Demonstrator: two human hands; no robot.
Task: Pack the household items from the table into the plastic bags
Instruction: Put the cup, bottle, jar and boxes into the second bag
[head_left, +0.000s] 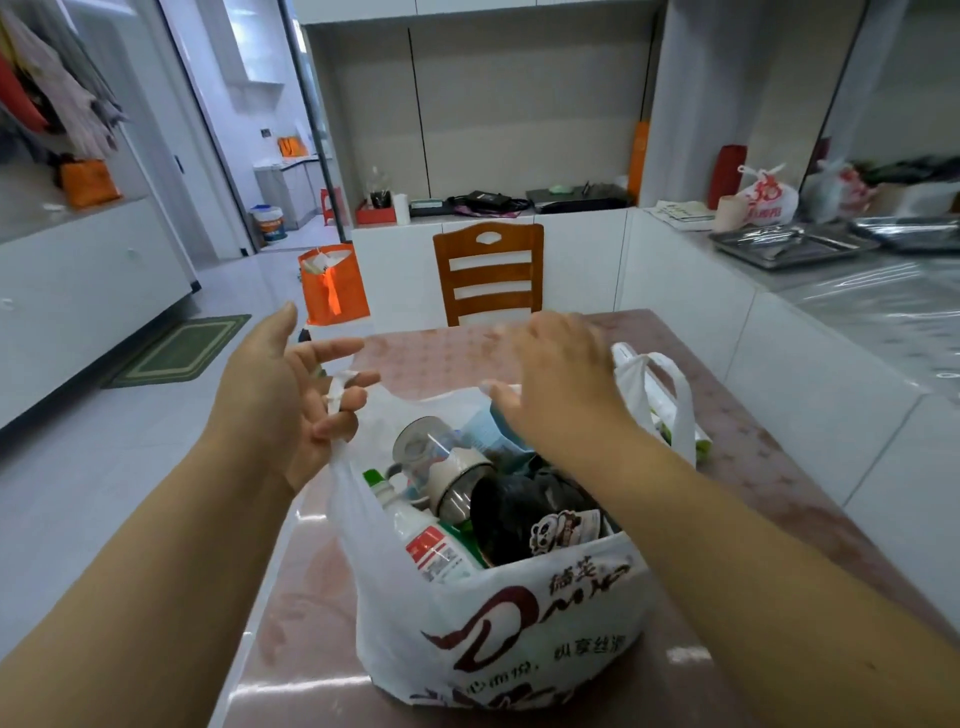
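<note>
Your printed white plastic bag (519, 618) stands upright on the reddish surface (769, 467), its mouth open toward you and already full. Inside it, at the side nearest your left arm, a white bottle with a green cap (415, 525) leans; beside that lies a clear glass jar with a metal lid (441, 462), and next to the jar sits a dark packet with a panda sticker (524, 514).

Your left hand (280, 400) is at the bag's left edge, its grip hooked into the twisted left handle (336, 400), with the lower fingers curled around the strip and the upper fingers spread loosely. Your right hand (556, 379) hovers over the far rim of the bag, back of the hand up, fingers bent down toward the plastic; it is motion-blurred, so you cannot tell whether that grip is pinching the rim or only touching it.

The bag's right handle (670, 400) stands up free, just beyond your right wrist. Behind the bag, past the far end of the surface, stands a wooden chair (488, 270), and an orange bag (335, 283) sits on the floor left of the chair.
</note>
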